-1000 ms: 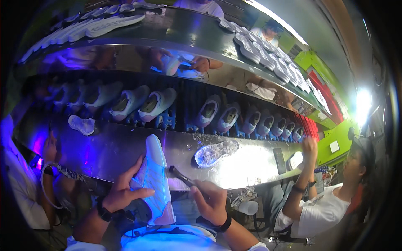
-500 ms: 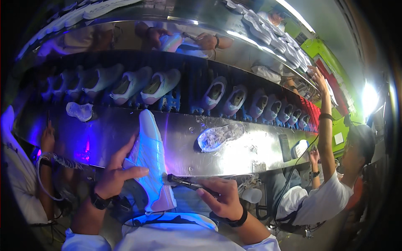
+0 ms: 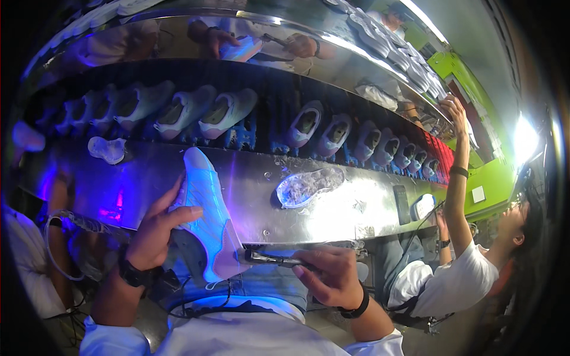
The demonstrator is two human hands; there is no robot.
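a long shiny metal bench (image 3: 249,196) curves across the middle of the frame, lit violet at its left end and glaring white toward the right. behind it, in the upper half, a dark rack holds a row of white shoes (image 3: 228,113) on blue stands, running from upper left to the right edge.

in the lower middle, the left hand (image 3: 155,228) is wrapped around a white shoe (image 3: 205,216), thumb across its upper and fingers behind it, the toe pointing up onto the bench edge and the heel down toward the lap. the right hand (image 3: 332,274), lower centre right, is closed on a thin dark tool (image 3: 270,258) whose tip touches the shoe's heel. both wrists wear dark bands.

on the bench right of the shoe lies a clear sole (image 3: 309,187); another clear piece (image 3: 107,149) sits at upper left. at the right edge a person in a white shirt (image 3: 451,285) reaches an arm up toward the upper shelf.
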